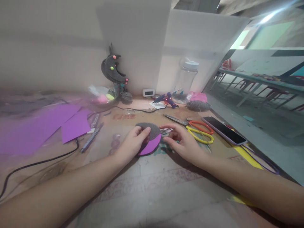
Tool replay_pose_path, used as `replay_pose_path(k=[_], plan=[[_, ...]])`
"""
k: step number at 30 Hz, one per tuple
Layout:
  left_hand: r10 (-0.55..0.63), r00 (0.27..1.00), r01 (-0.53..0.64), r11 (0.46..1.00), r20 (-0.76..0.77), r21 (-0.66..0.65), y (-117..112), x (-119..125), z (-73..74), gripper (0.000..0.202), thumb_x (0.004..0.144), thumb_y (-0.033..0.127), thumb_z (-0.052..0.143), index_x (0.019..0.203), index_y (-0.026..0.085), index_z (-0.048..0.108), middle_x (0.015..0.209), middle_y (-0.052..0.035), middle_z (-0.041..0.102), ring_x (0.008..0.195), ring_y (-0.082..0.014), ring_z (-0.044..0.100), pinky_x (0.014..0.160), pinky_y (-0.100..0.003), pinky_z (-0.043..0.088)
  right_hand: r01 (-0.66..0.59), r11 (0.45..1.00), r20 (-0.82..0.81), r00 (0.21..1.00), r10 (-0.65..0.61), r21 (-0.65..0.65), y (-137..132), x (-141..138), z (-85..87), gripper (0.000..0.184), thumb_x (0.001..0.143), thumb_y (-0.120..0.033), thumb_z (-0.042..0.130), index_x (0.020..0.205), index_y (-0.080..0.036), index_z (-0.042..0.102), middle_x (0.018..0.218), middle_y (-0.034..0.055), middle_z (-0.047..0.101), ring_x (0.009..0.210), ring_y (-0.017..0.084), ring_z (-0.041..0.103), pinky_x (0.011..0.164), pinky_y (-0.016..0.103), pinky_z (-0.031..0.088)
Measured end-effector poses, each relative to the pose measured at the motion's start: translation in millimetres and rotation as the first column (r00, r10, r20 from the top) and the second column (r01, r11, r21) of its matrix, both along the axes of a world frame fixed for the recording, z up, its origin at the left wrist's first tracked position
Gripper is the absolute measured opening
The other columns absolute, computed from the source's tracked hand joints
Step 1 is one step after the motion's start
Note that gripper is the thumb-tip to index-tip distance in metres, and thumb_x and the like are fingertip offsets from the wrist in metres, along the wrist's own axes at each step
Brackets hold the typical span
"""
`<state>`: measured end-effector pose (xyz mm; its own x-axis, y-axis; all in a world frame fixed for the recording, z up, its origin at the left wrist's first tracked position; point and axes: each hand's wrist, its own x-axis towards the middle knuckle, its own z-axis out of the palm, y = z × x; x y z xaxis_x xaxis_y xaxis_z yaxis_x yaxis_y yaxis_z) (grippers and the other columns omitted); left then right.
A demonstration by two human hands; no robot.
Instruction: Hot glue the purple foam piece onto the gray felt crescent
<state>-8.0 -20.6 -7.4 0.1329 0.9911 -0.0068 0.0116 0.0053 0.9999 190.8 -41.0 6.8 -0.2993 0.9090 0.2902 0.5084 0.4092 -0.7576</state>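
Note:
A round disc (153, 144), part bare purple and part covered in grey yarn, is pinched between the thumb and fingers of my left hand (136, 139). Just to the right of its edge, my right hand (178, 137) is curved with thumb and forefinger apart, and I see nothing held between them. A small silvery metal thing (167, 130) shows behind those fingertips; what it is, I cannot tell. Beyond my right hand lie scissors with orange and yellow handles (200, 134).
Purple sheets (74, 125) and a pen (91, 139) lie left. A phone (224, 129) is at the right edge. Along the back stand a blue glue gun (166, 99), a small clock (148, 92), a clear bottle (186, 77), grey yarn (198, 105) and a dark crescent ornament (110, 71).

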Motion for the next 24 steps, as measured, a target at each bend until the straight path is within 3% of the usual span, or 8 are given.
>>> replay_pose_path(k=[4,7,11,24], plan=[[-0.002,1.000,0.003,1.000,-0.026,0.021,-0.8,0.0,0.1,0.034,0.080,0.047,0.061,0.066,0.018,0.054,0.060,0.0036,0.052,0.056,-0.0111,0.047,0.055,-0.023,0.035,0.020,0.996,-0.093,0.995,-0.028,-0.084,6.0,-0.2,-4.0,0.029,0.083,-0.031,0.062,0.111,-0.021,0.059,0.091,0.0036,0.066,0.062,0.012,0.056,0.056,0.027,0.046],[-0.003,0.997,0.005,1.000,-0.071,0.030,-1.3,-0.5,0.8,0.034,0.082,0.047,0.060,0.065,0.018,0.054,0.060,0.0024,0.053,0.057,-0.0122,0.048,0.056,-0.024,0.036,0.048,0.990,-0.114,0.991,-0.063,-0.131,7.5,0.3,-4.3,0.020,0.083,-0.033,0.061,0.097,-0.019,0.063,0.078,0.0011,0.064,0.059,0.012,0.055,0.055,0.026,0.045],[-0.026,0.991,0.033,0.998,-0.133,0.050,-1.1,-1.0,2.4,0.032,0.081,0.045,0.060,0.065,0.018,0.055,0.061,0.0019,0.054,0.061,-0.0136,0.049,0.059,-0.025,0.037,0.067,0.993,-0.097,0.992,-0.076,-0.093,7.5,0.9,-2.1,0.016,0.083,-0.034,0.060,0.083,-0.018,0.063,0.071,0.0000,0.063,0.054,0.010,0.052,0.053,0.025,0.043],[-0.065,0.993,0.069,0.997,-0.104,0.034,0.3,-1.2,1.0,0.032,0.080,0.044,0.061,0.061,0.018,0.056,0.060,0.0006,0.055,0.059,-0.0139,0.050,0.060,-0.026,0.038,0.086,0.989,-0.129,0.986,-0.101,-0.122,11.6,3.9,-6.7,0.022,0.084,-0.040,0.060,0.083,-0.018,0.062,0.064,-0.0021,0.058,0.052,0.010,0.050,0.050,0.024,0.041]])
